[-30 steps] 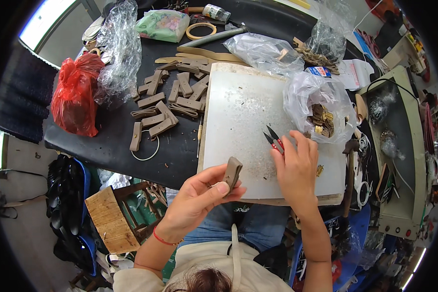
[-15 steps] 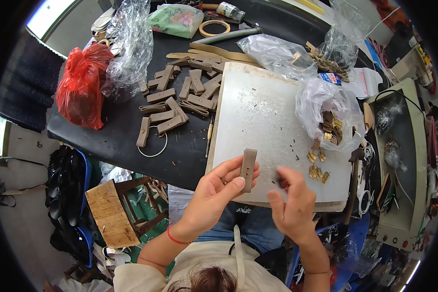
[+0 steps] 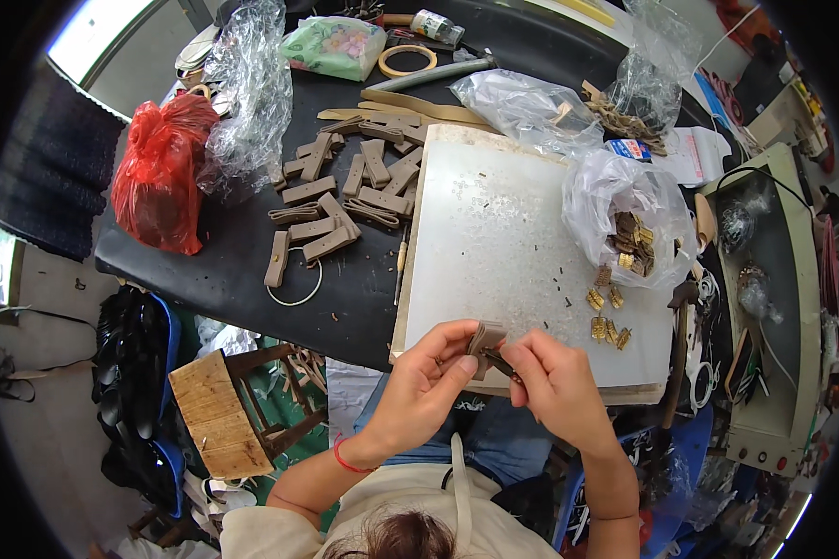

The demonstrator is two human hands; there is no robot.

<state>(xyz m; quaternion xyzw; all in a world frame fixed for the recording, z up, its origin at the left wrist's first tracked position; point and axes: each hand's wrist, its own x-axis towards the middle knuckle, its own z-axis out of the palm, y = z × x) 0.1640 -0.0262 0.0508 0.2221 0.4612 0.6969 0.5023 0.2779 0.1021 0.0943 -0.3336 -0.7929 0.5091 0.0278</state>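
My left hand [image 3: 421,396] is closed on a folded taupe leather strap [image 3: 487,335], thumb pressed on its near side. Against the strap's right side my right hand [image 3: 561,387] grips a thin dark tool [image 3: 502,364]; its kind is mostly hidden by the fingers. Both hands meet over the near edge of a whitish board [image 3: 494,252]. More folded taupe straps [image 3: 308,191] are heaped on the black table to the left of the board. Several small gold metal pieces [image 3: 611,331] lie on the board, right of my hands.
A clear plastic bag [image 3: 587,186] of gold pieces stands on the board's right side. Beside the board's left edge lies a thin wooden-handled tool [image 3: 401,265]. A hammer [image 3: 682,298] is at the right edge. A red bag [image 3: 158,177] and tape roll [image 3: 407,61] are farther off.
My right hand has moved left to meet the strap, bringing the dark tool to it. My left hand has tilted the strap and drawn it slightly nearer to me.
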